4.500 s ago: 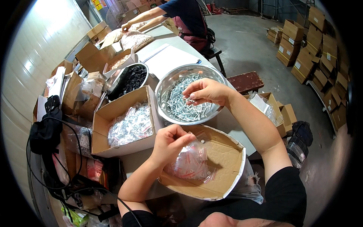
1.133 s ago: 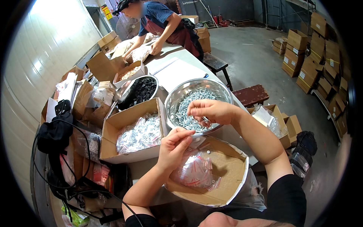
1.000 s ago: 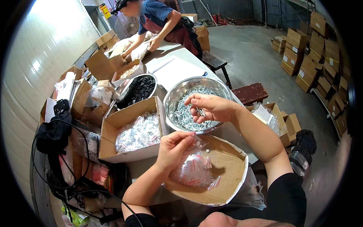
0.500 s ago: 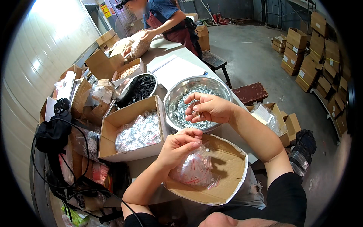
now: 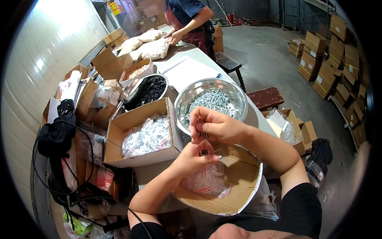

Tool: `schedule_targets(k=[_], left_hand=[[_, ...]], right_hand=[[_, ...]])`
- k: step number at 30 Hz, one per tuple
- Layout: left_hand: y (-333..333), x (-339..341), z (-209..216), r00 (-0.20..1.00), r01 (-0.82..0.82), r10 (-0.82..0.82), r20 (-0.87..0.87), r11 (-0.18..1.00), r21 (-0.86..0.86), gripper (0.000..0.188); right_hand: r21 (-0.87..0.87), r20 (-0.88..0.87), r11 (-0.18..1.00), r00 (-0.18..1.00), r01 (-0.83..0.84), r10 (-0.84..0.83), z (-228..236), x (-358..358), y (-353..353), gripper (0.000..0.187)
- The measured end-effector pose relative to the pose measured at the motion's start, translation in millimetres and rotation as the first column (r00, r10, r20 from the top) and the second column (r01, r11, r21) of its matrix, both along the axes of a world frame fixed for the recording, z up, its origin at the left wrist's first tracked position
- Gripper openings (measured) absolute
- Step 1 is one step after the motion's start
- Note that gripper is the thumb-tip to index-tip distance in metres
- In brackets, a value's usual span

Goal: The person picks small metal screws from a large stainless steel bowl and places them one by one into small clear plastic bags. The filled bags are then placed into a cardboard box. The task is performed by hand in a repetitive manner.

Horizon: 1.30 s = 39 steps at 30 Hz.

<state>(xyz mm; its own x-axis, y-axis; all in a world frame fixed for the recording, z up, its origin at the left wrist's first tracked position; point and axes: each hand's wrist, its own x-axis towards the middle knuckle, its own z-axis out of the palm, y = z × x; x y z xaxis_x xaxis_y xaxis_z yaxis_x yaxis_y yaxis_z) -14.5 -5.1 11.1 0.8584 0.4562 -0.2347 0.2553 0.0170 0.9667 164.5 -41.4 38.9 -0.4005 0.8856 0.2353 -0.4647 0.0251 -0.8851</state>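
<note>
My right hand (image 5: 217,124) is closed, fingertips pinched around a few silvery screws partly hidden by the fingers. Just below it, my left hand (image 5: 194,158) is closed on a small clear zip bag, mostly covered by the fingers. The two sets of fingertips meet or nearly meet. Under them sits a shallow cardboard tray (image 5: 243,195) holding a pile of flat clear zip bags (image 5: 205,180) with red strips. Behind my right hand stands a round metal bowl (image 5: 241,99) of loose screws (image 5: 213,99).
At the left, a cardboard box (image 5: 137,158) holds filled clear bags (image 5: 145,135). Behind it is a container of black pieces (image 5: 150,91). A co-worker (image 5: 191,20) touches bulging bags (image 5: 153,48) across the table. A red-brown stool (image 5: 266,98) and stacked cartons (image 5: 312,59) are to the right.
My right hand has come down from over the bowl to my left fingertips. My left hand has turned and risen slightly. The co-worker's bags now lie flatter on the table.
</note>
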Motion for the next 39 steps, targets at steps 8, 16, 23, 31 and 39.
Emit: schedule_targets(k=[8, 16, 23, 31, 39], left_hand=[[-9, 4, 3, 0.941, -0.125, 0.170, 0.292, 0.978, -0.164, 0.039], [0, -2, -21, 0.938, -0.138, 0.209, 0.278, 0.958, -0.253, 0.037], [-4, 2, -18, 0.893, -0.175, 0.257, 0.369, 0.955, -0.239, 0.043], [-1, 0, -14, 0.886, -0.156, 0.180, 0.427, 0.984, -0.090, 0.055], [4, -3, -13, 0.895, 0.006, 0.120, 0.430, 0.960, -0.280, 0.048]], right_hand=[[0.287, 0.229, 0.958, 0.970, 0.013, -0.081, 1, -17, -11, 0.028], [0.436, 0.371, 0.899, 0.904, 0.034, -0.214, 0, -19, -7, 0.010], [0.500, 0.417, 0.866, 0.884, -0.028, -0.213, 2, -17, -4, 0.006], [0.606, 0.451, 0.794, 0.837, -0.035, -0.308, 4, -11, -3, 0.023], [0.649, 0.628, 0.741, 0.673, -0.174, -0.391, 16, 10, -4, 0.020]])
